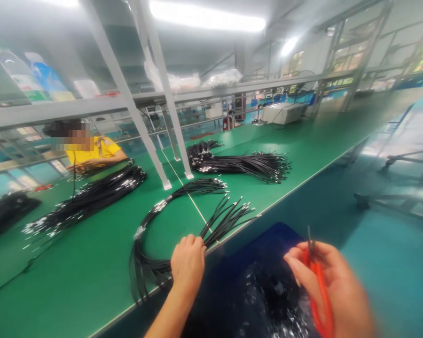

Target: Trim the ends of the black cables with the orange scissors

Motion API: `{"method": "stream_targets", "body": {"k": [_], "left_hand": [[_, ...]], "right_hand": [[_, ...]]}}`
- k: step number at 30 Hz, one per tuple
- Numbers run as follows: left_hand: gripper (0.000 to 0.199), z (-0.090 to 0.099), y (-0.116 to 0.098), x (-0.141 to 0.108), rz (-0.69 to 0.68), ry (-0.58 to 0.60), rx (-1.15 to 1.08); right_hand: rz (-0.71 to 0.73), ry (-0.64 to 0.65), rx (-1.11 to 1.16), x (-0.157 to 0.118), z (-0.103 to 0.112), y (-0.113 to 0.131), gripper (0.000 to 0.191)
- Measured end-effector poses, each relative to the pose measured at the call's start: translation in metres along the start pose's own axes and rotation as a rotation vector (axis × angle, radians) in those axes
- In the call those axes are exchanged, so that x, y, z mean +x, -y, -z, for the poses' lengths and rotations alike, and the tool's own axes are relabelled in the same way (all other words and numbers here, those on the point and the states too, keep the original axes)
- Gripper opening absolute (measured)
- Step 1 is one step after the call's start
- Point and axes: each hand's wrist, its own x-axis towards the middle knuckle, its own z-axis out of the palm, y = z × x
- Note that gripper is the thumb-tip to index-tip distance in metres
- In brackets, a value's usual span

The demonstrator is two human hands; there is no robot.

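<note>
My left hand [188,260] is closed around a curved bundle of black cables [150,216] at the front edge of the green table [102,263]. Silvery ties band the bundle in two places, and its loose ends with shiny tips fan out to the right of my fist. On the right, over the floor side, my right hand [333,277] holds red-handled scissors [319,281], their narrow metal tips pointing up. Below and between my hands, a dark blue bin [282,234] holds a dark heap with bright glints; its contents are blurred.
More black cable bundles lie behind [243,164] and to the left [95,192]. White shelf posts [165,94] rise from the table. Across it sits a person in a yellow top [102,150]. Bottles [47,77] stand on the shelf; a white box [284,112] is farther back.
</note>
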Motion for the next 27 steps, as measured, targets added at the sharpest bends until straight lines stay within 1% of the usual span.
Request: {"method": "stream_targets", "body": {"k": [2, 4, 6, 7, 9, 11, 13, 15, 16, 18, 19, 20, 21, 24, 25, 26, 27], "left_hand": [[0.020, 0.005, 0.008, 0.002, 0.019, 0.011, -0.029], [0.019, 0.012, 0.010, 0.006, 0.044, 0.032, -0.087], [0.012, 0.020, 0.005, 0.013, 0.042, 0.071, -0.172], [0.008, 0.025, 0.000, 0.017, 0.024, 0.096, -0.219], [0.007, 0.035, -0.018, 0.023, -0.038, 0.148, -0.306], [0.010, 0.044, -0.044, 0.024, -0.121, 0.192, -0.410], [0.011, 0.052, -0.072, 0.018, -0.214, 0.215, -0.554], [0.009, 0.054, -0.095, 0.006, -0.305, 0.205, -0.670], [0.009, 0.054, -0.102, 0.000, -0.353, 0.184, -0.703], [0.010, 0.048, -0.109, -0.012, -0.426, 0.140, -0.740], [0.011, 0.043, -0.108, -0.017, -0.434, 0.134, -0.762], [0.011, 0.038, -0.106, -0.020, -0.414, 0.152, -0.800], [0.012, 0.032, -0.102, -0.023, -0.370, 0.201, -0.859], [0.019, 0.018, -0.090, -0.026, -0.200, 0.430, -1.063], [0.021, 0.015, -0.088, -0.027, -0.164, 0.481, -1.108], [0.023, 0.013, -0.087, -0.028, -0.141, 0.505, -1.135], [0.024, 0.011, -0.086, -0.030, -0.123, 0.502, -1.153]], "right_hand": [[0.009, 0.002, 0.021, 0.000, -0.003, -0.002, 0.034], [0.010, -0.005, 0.030, 0.001, -0.005, -0.006, 0.034], [-0.011, 0.007, 0.040, 0.003, -0.005, -0.012, 0.035], [-0.031, 0.021, 0.054, 0.004, -0.005, -0.015, 0.035], [-0.076, 0.044, 0.095, 0.004, -0.004, -0.020, 0.034], [-0.106, 0.054, 0.133, 0.002, -0.006, -0.021, 0.031], [-0.126, 0.063, 0.163, 0.000, -0.009, -0.020, 0.030], [-0.118, 0.051, 0.202, -0.003, -0.011, -0.016, 0.030], [-0.102, 0.037, 0.225, -0.005, -0.012, -0.014, 0.031], [-0.063, 0.012, 0.262, -0.008, -0.014, -0.010, 0.032], [-0.049, 0.001, 0.275, -0.010, -0.014, -0.007, 0.033], [-0.044, -0.004, 0.287, -0.012, -0.014, -0.005, 0.033], [-0.044, -0.007, 0.299, -0.014, -0.014, -0.003, 0.033], [-0.055, -0.011, 0.345, -0.021, -0.015, 0.002, 0.033], [-0.061, -0.009, 0.361, -0.022, -0.016, 0.003, 0.033], [-0.067, -0.008, 0.375, -0.024, -0.017, 0.003, 0.033], [-0.072, -0.007, 0.384, -0.025, -0.018, 0.004, 0.033]]}}
